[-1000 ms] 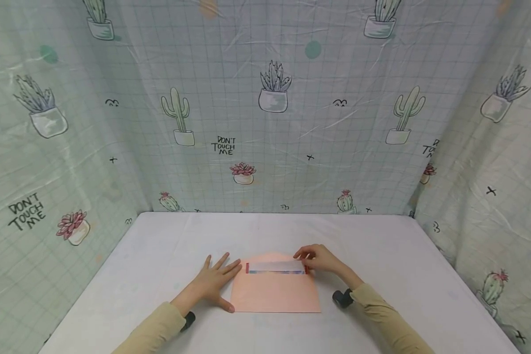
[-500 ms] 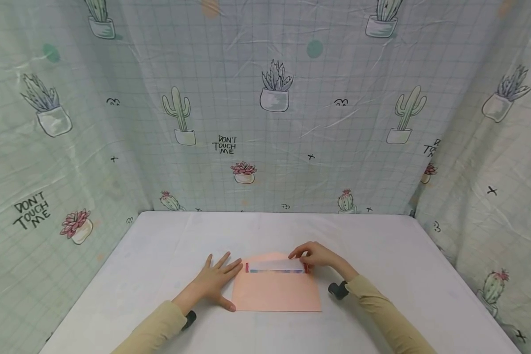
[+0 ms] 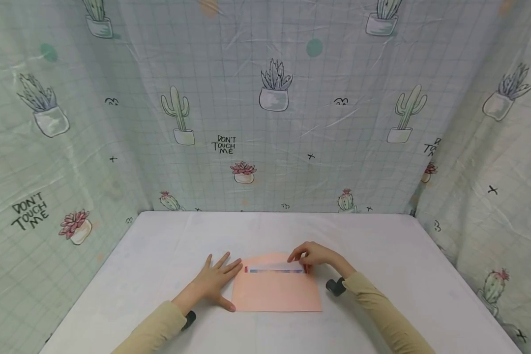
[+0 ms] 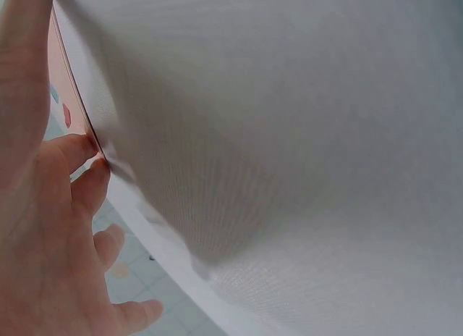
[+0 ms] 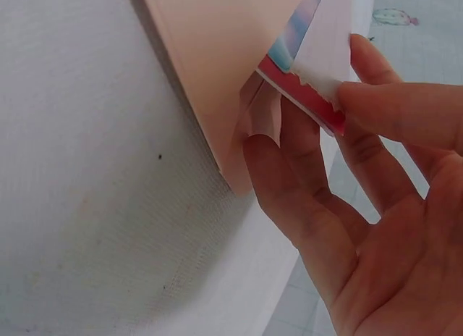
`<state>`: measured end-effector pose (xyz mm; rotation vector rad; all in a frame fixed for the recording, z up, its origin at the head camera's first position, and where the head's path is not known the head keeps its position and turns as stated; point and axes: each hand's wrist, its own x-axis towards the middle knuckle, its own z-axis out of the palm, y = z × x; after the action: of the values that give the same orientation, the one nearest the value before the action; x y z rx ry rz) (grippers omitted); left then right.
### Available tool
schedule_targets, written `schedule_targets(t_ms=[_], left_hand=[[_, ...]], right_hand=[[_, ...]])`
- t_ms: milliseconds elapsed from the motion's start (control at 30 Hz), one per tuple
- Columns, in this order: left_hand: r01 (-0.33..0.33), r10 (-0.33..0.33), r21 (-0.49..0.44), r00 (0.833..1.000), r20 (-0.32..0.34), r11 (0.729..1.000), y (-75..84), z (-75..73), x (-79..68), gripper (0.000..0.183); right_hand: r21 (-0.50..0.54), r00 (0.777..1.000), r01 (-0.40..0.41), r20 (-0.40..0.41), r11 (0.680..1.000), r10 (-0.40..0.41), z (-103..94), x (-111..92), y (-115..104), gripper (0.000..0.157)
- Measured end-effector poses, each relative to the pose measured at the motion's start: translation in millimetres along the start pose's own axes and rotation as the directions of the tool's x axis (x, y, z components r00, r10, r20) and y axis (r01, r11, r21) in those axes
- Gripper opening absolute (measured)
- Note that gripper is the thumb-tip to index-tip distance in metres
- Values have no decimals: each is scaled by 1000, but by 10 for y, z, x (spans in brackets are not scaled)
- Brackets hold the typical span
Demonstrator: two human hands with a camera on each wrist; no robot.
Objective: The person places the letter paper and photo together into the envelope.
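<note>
A peach-pink envelope [image 3: 276, 292] lies on the white table with its flap raised at the far side. Out of its mouth sticks a printed card [image 3: 274, 271], showing a white area with a wavy edge, a blue strip and red ends. My left hand [image 3: 214, 281] is spread flat, fingers straight, touching the envelope's left edge with fingertips and thumb. At the card's right end, my right hand [image 3: 316, 254] pinches the red corner, plainly seen in the right wrist view with the thumb [image 5: 401, 111] on the white face. Another finger touches the envelope's side. The card's lower part is hidden inside the envelope.
The white table [image 3: 181, 236] reaches back to a grid-patterned curtain [image 3: 274, 132] printed with potted cacti, which also hangs at both sides. Dark wrist cameras sit under each forearm, close to the tabletop.
The card has sunk deeper into the envelope, so less of its white area shows. My right hand has shifted slightly left and away from me. The left hand stays put.
</note>
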<state>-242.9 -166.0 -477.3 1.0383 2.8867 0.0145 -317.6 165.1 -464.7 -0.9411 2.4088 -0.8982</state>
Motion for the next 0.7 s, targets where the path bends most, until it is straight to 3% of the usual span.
schedule_targets(t_ms=[233,700], left_hand=[[7,-7,13,1000,-3,1000,-4,23,18,108],[36,-36,18,999,21,999,7,-5,27,109]], right_hand=[[20,998,-30,63,999,29,9,-13,-38,31],[55,992,-92,96,994,87,20,-3,-130,49]])
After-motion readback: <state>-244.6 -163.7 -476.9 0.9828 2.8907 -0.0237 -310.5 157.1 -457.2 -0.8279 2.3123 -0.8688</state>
